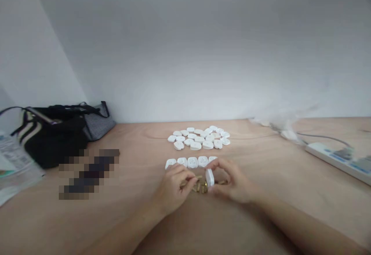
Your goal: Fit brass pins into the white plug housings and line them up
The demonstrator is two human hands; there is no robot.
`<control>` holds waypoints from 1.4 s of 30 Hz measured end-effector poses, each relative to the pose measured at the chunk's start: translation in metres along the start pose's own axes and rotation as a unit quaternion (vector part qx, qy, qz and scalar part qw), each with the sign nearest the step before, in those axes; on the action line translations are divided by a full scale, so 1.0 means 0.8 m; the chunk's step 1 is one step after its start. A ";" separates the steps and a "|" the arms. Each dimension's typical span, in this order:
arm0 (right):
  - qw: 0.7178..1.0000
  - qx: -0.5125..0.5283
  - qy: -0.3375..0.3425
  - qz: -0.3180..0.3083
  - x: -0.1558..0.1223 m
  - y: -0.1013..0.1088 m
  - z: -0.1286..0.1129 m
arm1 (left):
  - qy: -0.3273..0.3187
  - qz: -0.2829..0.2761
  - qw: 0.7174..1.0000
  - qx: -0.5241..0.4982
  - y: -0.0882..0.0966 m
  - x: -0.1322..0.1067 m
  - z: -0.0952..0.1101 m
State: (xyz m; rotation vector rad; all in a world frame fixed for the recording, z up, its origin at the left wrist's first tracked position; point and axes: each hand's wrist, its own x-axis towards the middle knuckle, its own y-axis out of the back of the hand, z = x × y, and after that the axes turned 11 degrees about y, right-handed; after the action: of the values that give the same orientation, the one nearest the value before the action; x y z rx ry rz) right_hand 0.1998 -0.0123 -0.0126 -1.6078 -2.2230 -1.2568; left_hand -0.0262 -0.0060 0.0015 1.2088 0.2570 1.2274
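Note:
My right hand [232, 181] pinches a small white plastic plug part [210, 177], held on edge just above the wooden table [261, 216]. My left hand [174, 187] has its fingers curled and pinched on a small brass piece, hard to make out, beside a little pile of brass pins [202, 187] lying between the two hands. Just beyond the hands a row of white plug parts [189, 162] lies flat. Farther back sits a loose heap of several more white parts [199, 138].
A black and striped bag [58, 131] stands at the back left by the wall. A blurred-out patch [87, 174] lies in front of it, and a plastic packet [14, 166] at the left edge. A white power strip [336, 158] with its cable and a clear plastic bag [286, 125] lie at the right.

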 end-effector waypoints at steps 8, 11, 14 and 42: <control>0.997 -0.029 -0.032 0.065 -0.001 0.052 0.091 | 0.052 -0.067 0.991 0.104 0.022 0.008 -0.047; 0.997 -0.043 -0.047 0.045 -0.003 0.055 0.101 | 0.056 -0.068 0.992 0.089 0.024 0.005 -0.054; 0.995 -0.074 -0.061 0.018 -0.003 0.053 0.102 | 0.045 -0.050 0.995 0.072 0.026 0.000 -0.057; 0.951 -0.221 0.022 -0.213 -0.019 0.037 0.047 | 0.032 -0.134 0.984 0.116 -0.006 0.005 -0.038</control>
State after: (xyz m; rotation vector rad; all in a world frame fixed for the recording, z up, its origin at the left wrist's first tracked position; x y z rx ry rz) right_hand 0.2445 0.0052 -0.0287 -1.2139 -2.4712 -2.0025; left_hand -0.0435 0.0149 -0.0127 1.2873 0.6044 1.0206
